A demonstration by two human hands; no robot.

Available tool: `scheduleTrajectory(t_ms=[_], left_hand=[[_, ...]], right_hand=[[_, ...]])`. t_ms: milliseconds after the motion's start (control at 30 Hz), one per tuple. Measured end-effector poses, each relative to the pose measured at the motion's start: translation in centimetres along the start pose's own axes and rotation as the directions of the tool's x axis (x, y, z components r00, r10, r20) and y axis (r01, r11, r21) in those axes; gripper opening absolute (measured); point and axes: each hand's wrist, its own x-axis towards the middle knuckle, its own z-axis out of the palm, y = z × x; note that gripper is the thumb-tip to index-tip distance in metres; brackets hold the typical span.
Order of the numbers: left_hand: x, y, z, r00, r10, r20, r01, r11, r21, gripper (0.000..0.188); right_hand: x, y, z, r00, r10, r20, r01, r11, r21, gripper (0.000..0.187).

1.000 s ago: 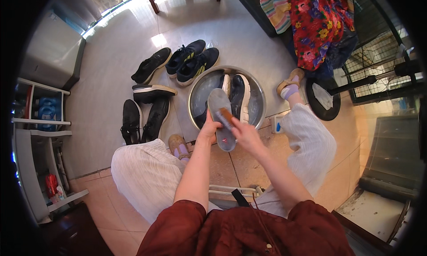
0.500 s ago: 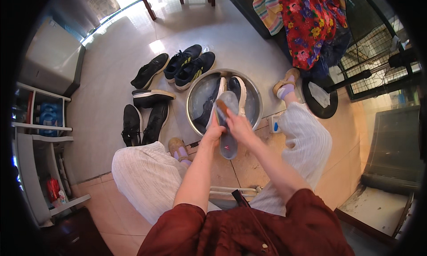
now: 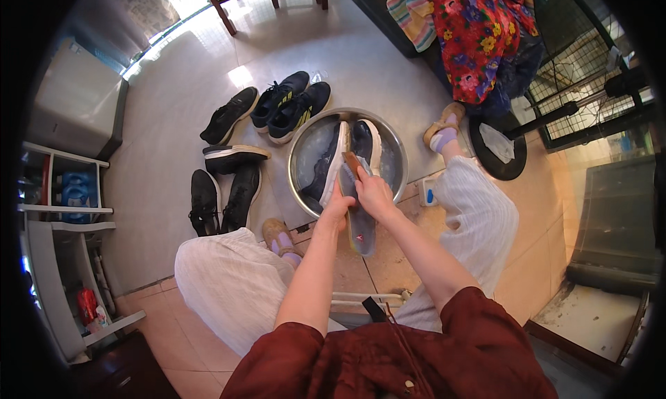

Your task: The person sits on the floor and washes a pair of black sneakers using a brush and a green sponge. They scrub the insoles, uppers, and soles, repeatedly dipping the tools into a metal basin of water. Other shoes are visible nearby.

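My left hand (image 3: pixel 337 210) grips the side of a grey shoe insole (image 3: pixel 361 234), slanted over the near edge of a round metal basin (image 3: pixel 404 164). Closed around a brown-backed scrubbing brush (image 3: pixel 352 162), my right hand (image 3: pixel 375 194) presses it against the insole's upper half. That end of the insole is partly hidden by the brush and hand. Inside the basin lie two dark shoes with white soles: the left shoe (image 3: pixel 325 168) is on its side, while the right shoe (image 3: pixel 368 137) points away from me. Cloudy water seems to surround them.
Several dark shoes (image 3: pixel 241 192) stand on the floor left of the basin. A small white and blue box (image 3: pixel 428 192) sits by my right knee. Farther right is a round black base (image 3: pixel 497 149) with a pole. An open shelf unit (image 3: pixel 72 211) lines the left side.
The insole has tilted, its near end swinging right and slightly towards me. The brush in my right hand has turned more upright and moved slightly. The whole view has shifted a little.
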Motion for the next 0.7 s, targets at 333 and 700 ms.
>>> scheduleTrajectory(t_ms=[333, 700], left_hand=[[0.8, 1.9, 1.0, 0.993, -0.109, 0.039, 0.113, 0.986, -0.126, 0.091], [2.8, 0.1, -2.5, 0.990, -0.042, -0.136, -0.015, 0.919, -0.393, 0.062]], right_hand=[[3.1, 6.5, 0.0, 0.979, 0.183, -0.089, -0.184, 0.983, -0.008, 0.045], [7.0, 13.4, 2.6, 0.874, 0.437, 0.215, -0.385, 0.890, -0.244, 0.037]])
